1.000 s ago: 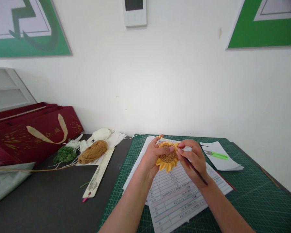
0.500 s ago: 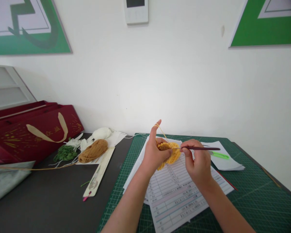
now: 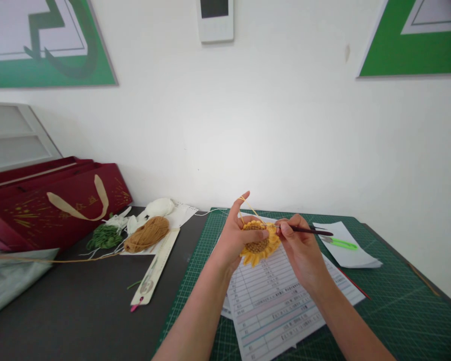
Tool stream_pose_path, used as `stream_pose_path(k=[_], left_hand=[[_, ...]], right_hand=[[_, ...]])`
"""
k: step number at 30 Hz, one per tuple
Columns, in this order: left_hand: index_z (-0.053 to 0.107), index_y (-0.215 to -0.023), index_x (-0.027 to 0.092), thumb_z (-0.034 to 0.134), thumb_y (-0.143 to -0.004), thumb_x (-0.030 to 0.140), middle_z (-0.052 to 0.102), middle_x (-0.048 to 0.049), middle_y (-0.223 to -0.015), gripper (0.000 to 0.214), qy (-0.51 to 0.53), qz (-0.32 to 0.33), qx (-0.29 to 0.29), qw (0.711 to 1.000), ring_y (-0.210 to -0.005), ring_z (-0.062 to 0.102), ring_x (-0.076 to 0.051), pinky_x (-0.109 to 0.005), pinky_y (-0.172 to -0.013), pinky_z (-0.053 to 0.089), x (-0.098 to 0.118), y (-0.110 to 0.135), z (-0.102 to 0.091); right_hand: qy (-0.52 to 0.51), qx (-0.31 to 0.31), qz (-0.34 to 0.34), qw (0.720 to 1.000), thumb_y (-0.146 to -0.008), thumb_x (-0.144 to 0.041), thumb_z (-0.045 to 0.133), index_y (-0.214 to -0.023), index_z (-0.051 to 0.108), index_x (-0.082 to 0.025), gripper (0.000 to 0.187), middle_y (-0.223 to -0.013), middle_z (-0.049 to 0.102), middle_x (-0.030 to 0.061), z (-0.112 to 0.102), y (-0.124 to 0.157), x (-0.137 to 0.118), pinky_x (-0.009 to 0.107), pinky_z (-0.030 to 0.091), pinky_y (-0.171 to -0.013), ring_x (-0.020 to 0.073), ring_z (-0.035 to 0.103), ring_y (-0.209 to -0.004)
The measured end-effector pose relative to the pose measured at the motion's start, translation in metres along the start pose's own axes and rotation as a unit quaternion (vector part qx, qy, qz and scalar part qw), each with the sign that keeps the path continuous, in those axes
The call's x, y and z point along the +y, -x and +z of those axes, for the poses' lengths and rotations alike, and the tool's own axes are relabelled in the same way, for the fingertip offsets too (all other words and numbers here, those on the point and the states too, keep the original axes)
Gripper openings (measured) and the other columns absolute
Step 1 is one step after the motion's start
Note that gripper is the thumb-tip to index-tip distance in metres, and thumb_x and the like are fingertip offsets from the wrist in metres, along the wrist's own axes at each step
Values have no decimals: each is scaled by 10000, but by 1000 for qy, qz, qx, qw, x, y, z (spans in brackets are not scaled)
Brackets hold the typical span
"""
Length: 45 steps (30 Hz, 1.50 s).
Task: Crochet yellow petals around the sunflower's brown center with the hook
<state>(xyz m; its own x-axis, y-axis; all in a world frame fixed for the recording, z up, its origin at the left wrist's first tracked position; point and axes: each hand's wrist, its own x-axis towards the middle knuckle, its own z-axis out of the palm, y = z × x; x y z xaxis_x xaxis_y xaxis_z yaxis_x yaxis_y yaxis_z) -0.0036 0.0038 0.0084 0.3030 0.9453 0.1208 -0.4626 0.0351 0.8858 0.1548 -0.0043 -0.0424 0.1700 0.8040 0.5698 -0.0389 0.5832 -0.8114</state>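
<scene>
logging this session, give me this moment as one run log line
left hand: crochet sunflower, yellow yarn over index finger | right hand: crochet hook at sunflower edge | surface: green cutting mat

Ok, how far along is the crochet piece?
Done: a yellow crocheted sunflower with a brown bobbled centre and a ring of pointed petals. In hand: the left hand pinches it, yellow yarn looped over the raised forefinger; the right hand holds a dark crochet hook at its edge. Left: a tan yarn ball and green yarn bundle lie aside; how much work remains can't be told.
</scene>
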Motion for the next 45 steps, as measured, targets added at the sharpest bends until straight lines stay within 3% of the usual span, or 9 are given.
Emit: stream_pose_path(k=[5,8,12,16,23,29,33,39,45], left_hand=[[301,-1562,282,918,-520,66,673,76,-681,1229,23,4,38,999,-590,617,-135,-272,-634,466,-6,1,11],[347,-1517,219,928,-485,67,705,52,-735,1194,56,-16,56,997,-639,645,-145,-291,-690,495,-11,0,16],[449,-1395,127,931,-437,70,718,12,-772,1074,100,-78,44,991,-661,679,-175,-331,-732,523,-15,-3,15],[449,-1401,126,918,-429,52,730,-3,-789,1082,118,-105,11,987,-689,700,-192,-351,-773,534,-16,-6,10],[396,-1504,180,878,-504,10,745,-10,-788,1123,110,-100,-60,987,-702,698,-196,-328,-724,526,-6,0,8],[457,-1500,217,847,-546,-25,736,-9,-768,1059,72,-83,-110,988,-653,656,-161,-278,-640,494,6,5,6],[447,-1509,263,875,-547,-28,720,11,-779,1092,38,-57,-96,993,-629,644,-148,-256,-596,455,6,5,4],[365,-1547,303,888,-566,18,696,47,-755,1148,38,-29,-58,997,-626,632,-139,-260,-606,450,2,6,9],[438,-1447,135,906,-487,12,736,16,-763,1075,78,-41,-1,996,-653,636,-144,-294,-692,495,-5,4,19]], right_hand=[[92,27,-105,990,-891,-265,723,-834,660,-274,85,-842,662,22,-10,1,-1,402,482,-783,209,604,-822],[139,19,-155,978,-836,-190,776,-837,757,-326,137,-818,708,23,-19,0,-4,469,437,-862,231,605,-828],[119,22,-184,975,-845,-197,757,-867,767,-338,142,-812,678,22,-19,0,-5,443,467,-798,227,602,-809],[32,40,-143,988,-924,-276,672,-906,685,-288,25,-887,640,35,-12,-1,-3,361,502,-704,211,610,-830],[-94,16,-34,995,-953,-429,621,-915,589,-267,170,-750,586,0,-13,-6,-13,304,487,-613,173,573,-669],[-126,-21,22,992,-978,-417,574,-873,555,-257,192,-629,500,-33,-14,-8,-22,269,424,-535,147,490,-568],[-102,-52,51,992,-1007,-342,530,-842,529,-237,196,-684,535,-20,-8,-5,-19,256,424,-519,126,498,-554],[-26,-24,-69,997,-945,-265,651,-865,571,-264,114,-857,638,2,-11,-3,-8,315,514,-686,164,627,-785],[75,-12,-184,980,-798,-64,780,-874,782,-298,246,-868,744,19,-29,-2,-10,387,495,-796,191,655,-828]])
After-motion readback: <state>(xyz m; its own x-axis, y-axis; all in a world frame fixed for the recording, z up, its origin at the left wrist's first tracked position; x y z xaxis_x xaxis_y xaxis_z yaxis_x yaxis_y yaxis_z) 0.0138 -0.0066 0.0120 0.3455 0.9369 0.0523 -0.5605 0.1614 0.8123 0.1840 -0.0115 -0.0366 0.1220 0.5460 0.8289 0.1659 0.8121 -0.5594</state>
